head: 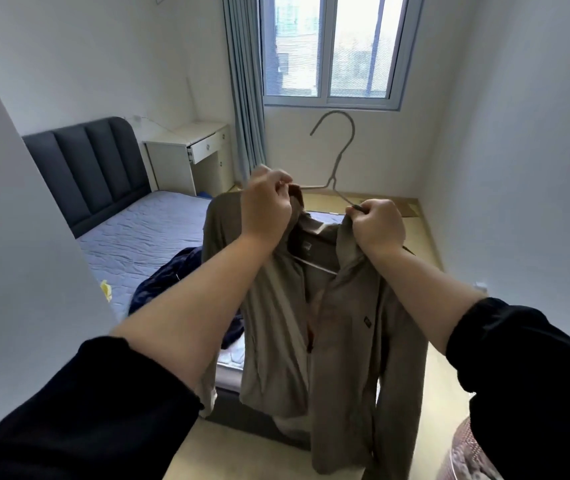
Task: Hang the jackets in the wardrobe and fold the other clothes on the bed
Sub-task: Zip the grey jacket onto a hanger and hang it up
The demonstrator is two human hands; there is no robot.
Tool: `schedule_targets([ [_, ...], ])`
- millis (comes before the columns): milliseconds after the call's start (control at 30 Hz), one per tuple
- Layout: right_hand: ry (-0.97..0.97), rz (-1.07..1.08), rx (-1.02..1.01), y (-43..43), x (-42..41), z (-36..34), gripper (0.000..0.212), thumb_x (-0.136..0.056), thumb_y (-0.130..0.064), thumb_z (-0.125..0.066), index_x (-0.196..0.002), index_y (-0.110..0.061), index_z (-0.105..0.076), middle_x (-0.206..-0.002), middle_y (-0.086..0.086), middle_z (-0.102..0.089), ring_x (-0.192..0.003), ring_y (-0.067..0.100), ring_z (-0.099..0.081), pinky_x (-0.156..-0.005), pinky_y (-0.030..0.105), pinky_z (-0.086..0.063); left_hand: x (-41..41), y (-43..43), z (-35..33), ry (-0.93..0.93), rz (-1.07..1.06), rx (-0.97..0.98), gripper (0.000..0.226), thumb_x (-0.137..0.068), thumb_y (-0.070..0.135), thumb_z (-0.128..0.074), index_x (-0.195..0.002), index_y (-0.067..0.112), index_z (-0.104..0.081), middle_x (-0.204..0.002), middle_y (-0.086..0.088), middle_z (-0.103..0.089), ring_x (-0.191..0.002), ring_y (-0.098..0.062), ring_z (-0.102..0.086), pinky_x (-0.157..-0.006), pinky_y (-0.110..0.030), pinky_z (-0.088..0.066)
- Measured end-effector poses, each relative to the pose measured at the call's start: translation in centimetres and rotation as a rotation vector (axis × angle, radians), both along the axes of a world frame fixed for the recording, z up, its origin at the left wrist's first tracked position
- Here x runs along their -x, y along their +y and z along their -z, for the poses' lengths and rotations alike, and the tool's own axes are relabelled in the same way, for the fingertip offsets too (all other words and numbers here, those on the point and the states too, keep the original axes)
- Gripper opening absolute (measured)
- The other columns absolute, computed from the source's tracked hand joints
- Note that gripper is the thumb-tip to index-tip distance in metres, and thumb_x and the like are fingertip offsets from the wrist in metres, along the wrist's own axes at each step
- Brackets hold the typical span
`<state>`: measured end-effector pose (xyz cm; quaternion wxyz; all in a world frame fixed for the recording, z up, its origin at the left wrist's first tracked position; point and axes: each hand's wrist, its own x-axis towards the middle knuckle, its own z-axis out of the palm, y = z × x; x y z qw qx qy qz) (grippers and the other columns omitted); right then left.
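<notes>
- My left grip was closed, pinching the collar of the tan jacket.
- My right grip was clenched round the wire hanger and the collar's other side.
- The jacket hung open between them, over the bed's foot end.
- Behind it, dark blue clothes lay crumpled on the bed.
- Farther off, I saw a white worktop beside the curtain.
</notes>
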<state>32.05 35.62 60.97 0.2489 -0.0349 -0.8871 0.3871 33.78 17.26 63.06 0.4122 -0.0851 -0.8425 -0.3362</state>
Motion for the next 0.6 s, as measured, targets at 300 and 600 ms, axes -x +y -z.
schedule_targets([
  [300,0.001,-0.102,0.098,-1.0,-1.4,1.1,0.022,-0.084,-0.028,-0.067,-0.073,-0.009,-0.07,-0.075,0.01,-0.069,-0.074,0.028,-0.06,-0.07,0.035,-0.047,-3.8,-4.3,7.2,-0.051,0.137,0.327,0.018,-0.088,0.019,-0.059,-0.104,0.013,-0.054,-0.078,-0.001,-0.062,-0.066,-0.02,-0.061,-0.061,-0.026,-0.046],
  [600,0.004,-0.234,0.157,-0.9,-1.3,1.9,0.017,-0.077,-0.022,-0.076,-0.078,-0.006,-0.074,-0.077,0.008,-0.07,-0.078,0.025,-0.064,-0.074,0.036,-0.05,-0.5,-6.5,4.1,-0.314,-0.124,0.492,0.033,-0.095,0.012,-0.047,-0.126,0.014,-0.059,-0.116,-0.016,-0.065,-0.104,-0.038,-0.059,-0.09,-0.042,-0.043],
])
